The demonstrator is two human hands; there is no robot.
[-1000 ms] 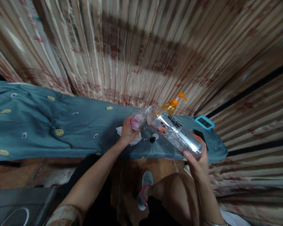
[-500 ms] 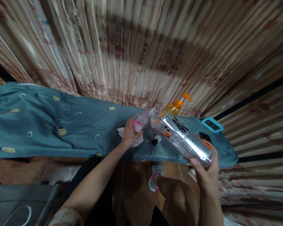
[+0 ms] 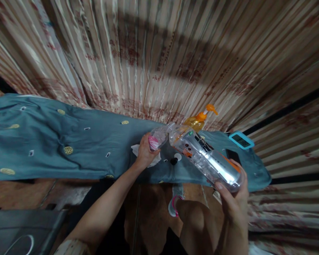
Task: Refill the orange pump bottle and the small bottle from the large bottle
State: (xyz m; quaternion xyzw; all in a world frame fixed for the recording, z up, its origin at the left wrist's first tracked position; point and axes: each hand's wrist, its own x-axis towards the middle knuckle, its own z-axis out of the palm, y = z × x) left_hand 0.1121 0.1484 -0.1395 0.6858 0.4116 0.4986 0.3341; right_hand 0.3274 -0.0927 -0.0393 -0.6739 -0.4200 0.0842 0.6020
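Note:
My left hand (image 3: 146,150) is closed round a small clear plastic bottle (image 3: 159,136) with a pink label, its neck tilted up to the right. My right hand (image 3: 235,191) grips the base of a large clear plastic bottle (image 3: 204,156) with a silver, orange and black label. The big bottle slants down from upper left to lower right, and its neck meets the neck of the small one. Whether liquid passes between them I cannot tell. Below the bottles lie a black cap (image 3: 173,161) and a white round cap (image 3: 178,156). White tissue (image 3: 156,159) lies under my left hand.
Behind the large bottle stands an orange pump bottle (image 3: 196,121). A blue-framed digital clock (image 3: 241,140) and a black phone-like object (image 3: 233,155) are at the right on the teal cloth-covered table (image 3: 90,148). A pleated curtain (image 3: 149,63) hangs along the back.
Both hands hold the two bottles neck to neck as before. The view has shifted very slightly; nothing else has visibly moved.

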